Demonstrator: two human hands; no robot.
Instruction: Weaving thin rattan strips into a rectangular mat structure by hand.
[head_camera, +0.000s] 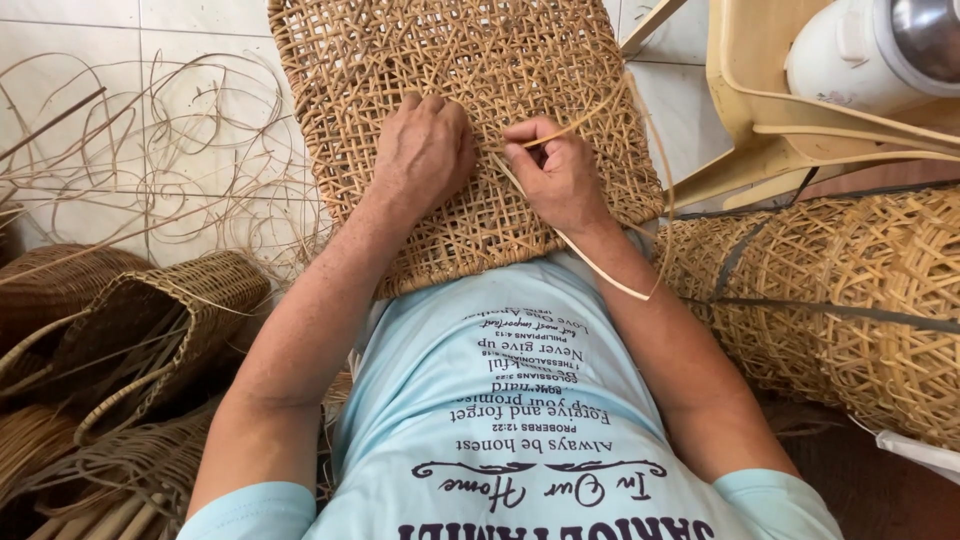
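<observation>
1. Woven rattan panel rests against the person's chest and runs away from them toward the far side, tilted so its open hexagonal weave faces up where both hands can reach it.
2. Far left, loose rattan strands sprawl over the white tiled floor; nearer, at the left edge, finished woven baskets lie stacked on their sides, apart from the work.
3. Left hand lies knuckles-up on the panel, fingers curled and pressing into the weave; it seems to pin the panel steady, and whether it grips a strand I cannot tell.
4. Right hand, just beside it, is closed in a pinch on a flat rattan strip, which loops near the right forearm and back up over the panel.
5. Right, a large open-weave basket lies on its side; beyond it, a cream plastic chair carries a white appliance.
</observation>
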